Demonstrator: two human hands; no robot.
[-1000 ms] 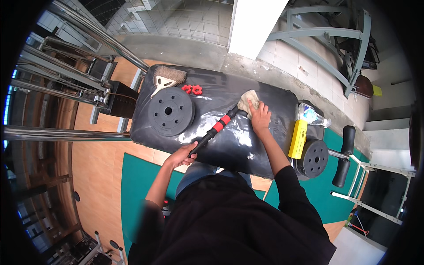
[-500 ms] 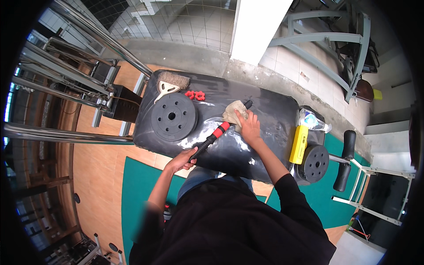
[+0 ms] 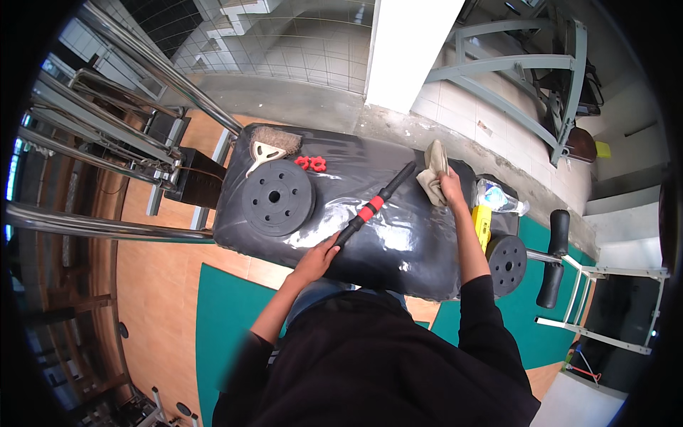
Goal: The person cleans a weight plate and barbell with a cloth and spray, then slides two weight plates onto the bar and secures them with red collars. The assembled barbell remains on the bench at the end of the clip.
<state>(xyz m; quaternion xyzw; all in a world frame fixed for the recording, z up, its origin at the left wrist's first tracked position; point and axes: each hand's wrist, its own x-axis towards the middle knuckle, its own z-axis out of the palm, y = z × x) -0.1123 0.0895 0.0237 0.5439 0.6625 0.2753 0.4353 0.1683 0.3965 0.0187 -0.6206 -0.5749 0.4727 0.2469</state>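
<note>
Aslant, black bar (image 3: 373, 206), end in left hand (image 3: 317, 260)

On the bench (image 3: 366, 153), a weight plate (image 3: 278, 205) is laid at the left, with a brush (image 3: 279, 140) behind it and knobs (image 3: 317, 165) behind its right edge. Over the middle, a bar (image 3: 371, 208) is held slantwise, with a cloth (image 3: 431, 179) held to its right. Farther right, a box (image 3: 481, 222) is set before a bottle (image 3: 496, 197) and left of a second plate (image 3: 499, 275).
</note>
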